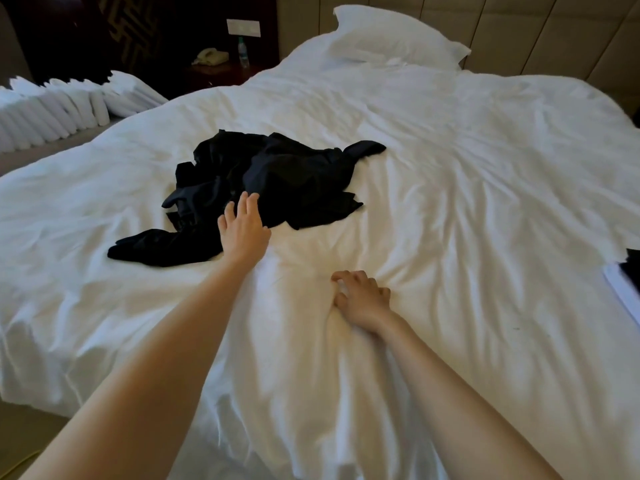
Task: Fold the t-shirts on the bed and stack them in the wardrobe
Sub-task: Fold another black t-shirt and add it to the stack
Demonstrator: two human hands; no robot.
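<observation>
Head view, the only one. Black t-shirts lie in one crumpled heap on the bed, left of centre, unfolded; can't tell how many garments are in it. The heap's long axis runs diagonally, from a sleeve-like tail near-left to a pointed end far-right. No wardrobe in view.

Left hand is at the heap's near edge with the arm stretched far forward, palm down. Its fingers are straight and slightly spread, tips over the black fabric and apparently touching it, gripping nothing. The heap lies directly ahead of and under those fingertips, so the left hand is clearly the nearer one.

Right hand is closer to the body and well apart from the heap, which lies forward and left of it. It is knuckles up, with fingers curled and dug into the white duvet cover; creases gather toward it, so it looks braced and bunching the cover.

Judgement: first pick-up stage, nothing folded yet. Next move likely needs the left fingers to close on the near edge.

Pillow at the head end; folded white towels far left.
</observation>
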